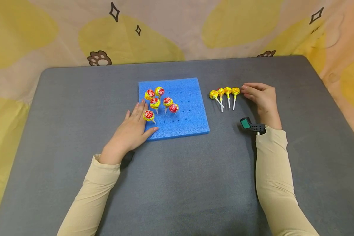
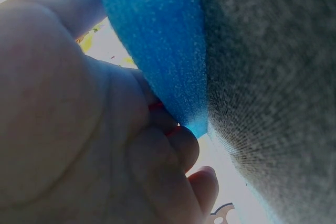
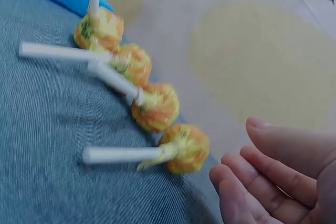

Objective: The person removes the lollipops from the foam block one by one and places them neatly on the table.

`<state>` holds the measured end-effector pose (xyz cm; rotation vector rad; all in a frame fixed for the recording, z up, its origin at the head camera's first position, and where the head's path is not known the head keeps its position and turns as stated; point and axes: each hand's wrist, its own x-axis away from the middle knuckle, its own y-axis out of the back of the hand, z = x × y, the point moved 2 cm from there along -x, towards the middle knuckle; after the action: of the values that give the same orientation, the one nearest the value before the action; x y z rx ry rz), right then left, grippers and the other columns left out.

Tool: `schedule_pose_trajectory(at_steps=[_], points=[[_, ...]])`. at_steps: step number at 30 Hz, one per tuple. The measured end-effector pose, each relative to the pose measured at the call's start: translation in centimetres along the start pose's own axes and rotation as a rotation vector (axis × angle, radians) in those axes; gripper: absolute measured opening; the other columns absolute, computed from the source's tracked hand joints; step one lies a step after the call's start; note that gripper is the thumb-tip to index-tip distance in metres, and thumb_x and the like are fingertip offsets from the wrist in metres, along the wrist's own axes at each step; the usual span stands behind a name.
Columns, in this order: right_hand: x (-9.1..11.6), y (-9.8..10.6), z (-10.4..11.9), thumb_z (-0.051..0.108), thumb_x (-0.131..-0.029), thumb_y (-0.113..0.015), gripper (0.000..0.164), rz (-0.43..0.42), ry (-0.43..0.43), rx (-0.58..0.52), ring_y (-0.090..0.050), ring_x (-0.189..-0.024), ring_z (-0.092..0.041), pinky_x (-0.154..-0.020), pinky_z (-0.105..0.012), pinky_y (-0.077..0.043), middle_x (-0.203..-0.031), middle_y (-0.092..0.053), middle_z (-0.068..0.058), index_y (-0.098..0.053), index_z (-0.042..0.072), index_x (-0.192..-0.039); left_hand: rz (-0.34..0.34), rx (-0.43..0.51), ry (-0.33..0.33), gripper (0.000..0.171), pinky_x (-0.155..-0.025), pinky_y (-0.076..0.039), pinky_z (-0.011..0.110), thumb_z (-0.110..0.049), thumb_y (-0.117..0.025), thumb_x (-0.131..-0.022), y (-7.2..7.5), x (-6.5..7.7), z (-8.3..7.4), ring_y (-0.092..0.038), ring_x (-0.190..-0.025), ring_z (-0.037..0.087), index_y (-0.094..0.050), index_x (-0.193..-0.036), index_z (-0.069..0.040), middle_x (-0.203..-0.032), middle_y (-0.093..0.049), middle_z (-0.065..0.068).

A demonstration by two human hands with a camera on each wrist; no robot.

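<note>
On the left edge of a blue foam board rests my left hand, its fingers extended and the thumb over the front edge. Several lollipops in yellow and red wrappers stand in the board's left half, some of them tilted. My right hand is just right of a row of loose lollipops on the table and holds nothing. In the right wrist view, a gap separates its bent fingers from the nearest lollipop. The left wrist view shows the palm against the foam's side.
Rows of small holes cover the board's right part. The grey table extends on all sides. Behind its far edge hangs a patterned cloth. A dark wrist camera sits at my right cuff.
</note>
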<state>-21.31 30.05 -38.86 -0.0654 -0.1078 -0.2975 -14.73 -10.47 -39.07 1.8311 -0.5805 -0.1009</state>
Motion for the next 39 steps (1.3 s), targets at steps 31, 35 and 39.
schedule_pose_trajectory(at_steps=[31,35,39], points=[[4.5,-7.0,4.2,0.000,-0.080,-0.073,0.013,0.301,0.216,0.038,-0.067,-0.074,-0.014,-0.069,-0.022,-0.052,-0.084,-0.071,-0.003,-0.073,-0.003,-0.093,0.007,-0.009,0.011,0.085,-0.111,-0.004,0.053,-0.046,-0.048,-0.095,0.0,0.1,-0.1,0.003,-0.143,0.032,-0.006,-0.148,0.005,-0.156,0.004,0.019],[5.2,-8.2,4.0,-0.001,-0.080,-0.072,0.014,0.357,0.233,0.066,-0.067,-0.075,-0.016,-0.069,-0.022,-0.052,-0.084,-0.071,-0.004,-0.073,-0.004,-0.094,0.002,-0.010,0.010,0.085,-0.111,-0.004,0.054,-0.047,-0.048,-0.095,0.0,0.1,0.0,0.003,-0.143,0.032,-0.006,-0.148,0.005,-0.156,0.003,0.019],[5.8,-9.5,3.8,-0.002,-0.080,-0.072,0.014,0.403,0.216,0.085,-0.067,-0.078,-0.017,-0.070,-0.024,-0.052,-0.085,-0.071,-0.003,-0.073,-0.003,-0.093,0.002,-0.007,0.013,0.085,-0.111,-0.004,0.054,-0.047,-0.048,-0.095,0.0,0.1,0.0,0.003,-0.143,0.031,-0.005,-0.148,0.004,-0.156,0.004,0.018]])
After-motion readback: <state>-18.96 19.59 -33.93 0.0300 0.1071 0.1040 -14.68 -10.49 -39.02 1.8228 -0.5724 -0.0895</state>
